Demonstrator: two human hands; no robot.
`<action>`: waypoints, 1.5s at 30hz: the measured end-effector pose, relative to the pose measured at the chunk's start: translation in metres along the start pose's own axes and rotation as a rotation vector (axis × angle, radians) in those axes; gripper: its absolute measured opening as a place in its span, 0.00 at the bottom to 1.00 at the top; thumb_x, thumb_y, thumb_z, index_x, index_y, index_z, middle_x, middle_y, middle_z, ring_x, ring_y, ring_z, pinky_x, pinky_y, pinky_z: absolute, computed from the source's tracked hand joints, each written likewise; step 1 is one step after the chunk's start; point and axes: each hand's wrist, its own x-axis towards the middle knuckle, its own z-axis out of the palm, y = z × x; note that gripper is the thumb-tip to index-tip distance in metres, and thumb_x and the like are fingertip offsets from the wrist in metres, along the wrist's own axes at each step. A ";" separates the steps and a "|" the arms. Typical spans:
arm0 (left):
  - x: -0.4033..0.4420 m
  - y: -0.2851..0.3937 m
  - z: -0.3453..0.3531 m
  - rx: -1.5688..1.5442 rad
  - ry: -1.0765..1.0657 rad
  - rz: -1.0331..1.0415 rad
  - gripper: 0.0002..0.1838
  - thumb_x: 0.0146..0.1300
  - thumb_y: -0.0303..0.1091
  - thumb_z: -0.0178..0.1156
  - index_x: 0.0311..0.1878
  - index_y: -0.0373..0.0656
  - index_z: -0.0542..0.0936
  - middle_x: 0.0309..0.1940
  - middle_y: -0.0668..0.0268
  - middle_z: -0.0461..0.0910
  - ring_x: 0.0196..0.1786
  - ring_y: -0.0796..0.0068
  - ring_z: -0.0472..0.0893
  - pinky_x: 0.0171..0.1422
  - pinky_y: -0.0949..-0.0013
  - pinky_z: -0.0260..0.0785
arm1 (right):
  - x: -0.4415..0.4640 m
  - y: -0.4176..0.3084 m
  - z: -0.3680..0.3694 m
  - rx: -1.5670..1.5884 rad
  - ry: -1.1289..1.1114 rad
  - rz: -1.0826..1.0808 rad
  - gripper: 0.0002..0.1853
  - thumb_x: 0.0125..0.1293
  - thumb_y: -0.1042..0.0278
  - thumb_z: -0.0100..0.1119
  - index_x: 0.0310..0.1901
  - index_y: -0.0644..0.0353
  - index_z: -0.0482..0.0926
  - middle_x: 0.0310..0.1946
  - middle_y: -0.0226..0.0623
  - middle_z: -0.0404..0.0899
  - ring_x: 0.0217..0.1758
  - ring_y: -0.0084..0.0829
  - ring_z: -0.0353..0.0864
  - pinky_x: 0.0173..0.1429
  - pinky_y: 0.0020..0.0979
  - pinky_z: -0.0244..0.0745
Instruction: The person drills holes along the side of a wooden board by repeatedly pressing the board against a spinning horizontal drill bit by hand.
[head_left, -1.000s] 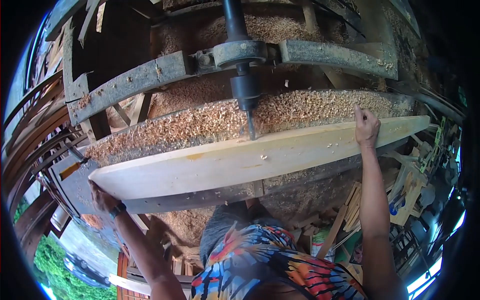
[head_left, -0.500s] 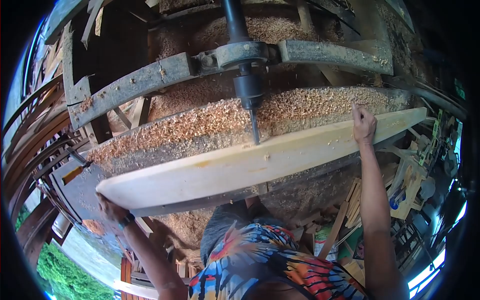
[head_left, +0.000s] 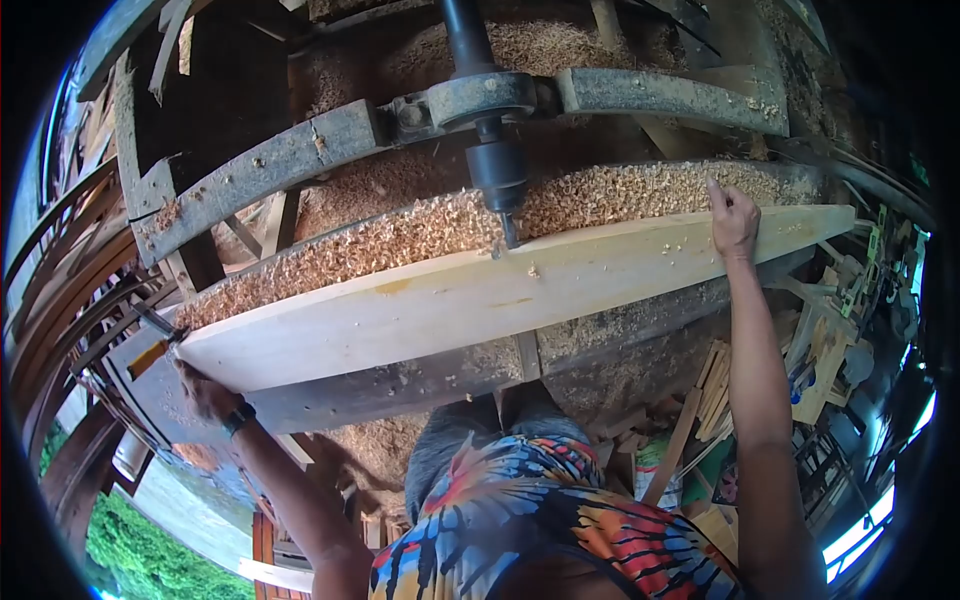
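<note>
A long pale wooden plank [head_left: 430, 325] lies across the worktable. At its left end, my left hand [head_left: 207, 393] grips the board, its fingers partly hidden. My right hand [head_left: 735, 224] is closed over the far edge toward the right end, with the thumb on the near side out of sight. Between the hands, a drill bit [head_left: 510, 232] in a black chuck [head_left: 497, 172] meets the far edge of the plank, its tip hidden in the wood. A few shavings cling to the face of the board.
Wood shavings [head_left: 380, 240] are heaped behind the plank on the worktable [head_left: 330, 405]. A hammer-like tool [head_left: 152, 355] lies near my left hand. A beam [head_left: 270, 170] holds the drill spindle. Wood offcuts [head_left: 715, 395] are piled at the lower right.
The plank has shifted away from my body and slightly left, both hands moving with it. The bit now sits deeper in its far edge, and more of the worktable's near side shows.
</note>
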 end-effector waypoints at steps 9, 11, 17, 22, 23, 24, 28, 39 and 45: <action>-0.059 -0.009 -0.023 -0.536 0.133 -0.431 0.18 0.73 0.41 0.51 0.57 0.40 0.78 0.48 0.57 0.82 0.49 0.64 0.83 0.56 0.58 0.77 | -0.023 0.014 -0.006 0.023 -0.023 -0.036 0.26 0.65 0.50 0.63 0.20 0.65 0.73 0.16 0.47 0.73 0.21 0.46 0.73 0.31 0.44 0.65; -0.046 -0.011 -0.018 -0.422 0.029 -0.309 0.17 0.70 0.40 0.54 0.56 0.41 0.79 0.48 0.58 0.83 0.48 0.64 0.83 0.55 0.59 0.77 | -0.017 0.013 -0.004 0.014 -0.020 -0.020 0.26 0.65 0.50 0.64 0.20 0.65 0.74 0.16 0.47 0.73 0.21 0.46 0.73 0.31 0.44 0.66; 0.001 0.001 0.004 0.464 -0.027 0.191 0.20 0.67 0.33 0.51 0.62 0.44 0.77 0.53 0.56 0.83 0.50 0.60 0.84 0.54 0.61 0.75 | 0.010 0.003 -0.003 0.015 -0.032 0.016 0.27 0.64 0.46 0.63 0.20 0.65 0.75 0.17 0.48 0.74 0.21 0.48 0.73 0.32 0.45 0.67; -0.015 -0.011 -0.005 0.491 0.037 0.151 0.22 0.68 0.28 0.49 0.65 0.42 0.75 0.56 0.54 0.82 0.50 0.58 0.84 0.56 0.62 0.75 | 0.002 0.012 0.001 0.019 0.006 -0.037 0.27 0.65 0.48 0.62 0.21 0.65 0.74 0.17 0.49 0.73 0.22 0.49 0.73 0.32 0.45 0.66; -0.026 -0.007 -0.008 0.627 0.063 0.069 0.23 0.68 0.28 0.48 0.66 0.41 0.75 0.57 0.54 0.81 0.51 0.59 0.84 0.57 0.62 0.74 | -0.002 0.014 -0.001 0.023 0.023 -0.074 0.26 0.65 0.49 0.62 0.21 0.65 0.74 0.17 0.49 0.73 0.22 0.48 0.73 0.32 0.45 0.66; -0.039 -0.002 -0.016 0.377 0.020 -0.092 0.22 0.70 0.28 0.46 0.66 0.39 0.75 0.58 0.54 0.81 0.53 0.61 0.83 0.60 0.64 0.74 | -0.009 0.016 -0.002 0.023 0.035 -0.106 0.26 0.66 0.49 0.62 0.21 0.65 0.74 0.17 0.49 0.73 0.22 0.48 0.72 0.32 0.45 0.65; -0.079 -0.059 -0.032 -0.236 -0.063 -0.181 0.23 0.72 0.28 0.46 0.69 0.38 0.70 0.62 0.51 0.75 0.57 0.59 0.80 0.66 0.61 0.72 | -0.028 0.026 -0.008 0.034 -0.031 -0.123 0.24 0.66 0.52 0.62 0.21 0.65 0.74 0.17 0.48 0.73 0.22 0.48 0.72 0.32 0.44 0.65; -0.048 -0.058 -0.023 -0.156 -0.075 -0.064 0.22 0.74 0.43 0.43 0.62 0.42 0.75 0.55 0.57 0.80 0.49 0.65 0.82 0.57 0.63 0.77 | -0.012 0.024 -0.007 -0.001 -0.107 -0.047 0.24 0.65 0.52 0.63 0.21 0.64 0.75 0.17 0.46 0.74 0.22 0.45 0.74 0.32 0.42 0.67; -0.003 -0.022 0.000 0.552 0.073 0.204 0.22 0.63 0.38 0.61 0.61 0.48 0.78 0.55 0.56 0.82 0.52 0.56 0.83 0.56 0.59 0.75 | 0.014 0.017 0.001 0.008 -0.053 -0.020 0.25 0.64 0.50 0.64 0.21 0.65 0.76 0.18 0.47 0.75 0.22 0.45 0.74 0.32 0.43 0.67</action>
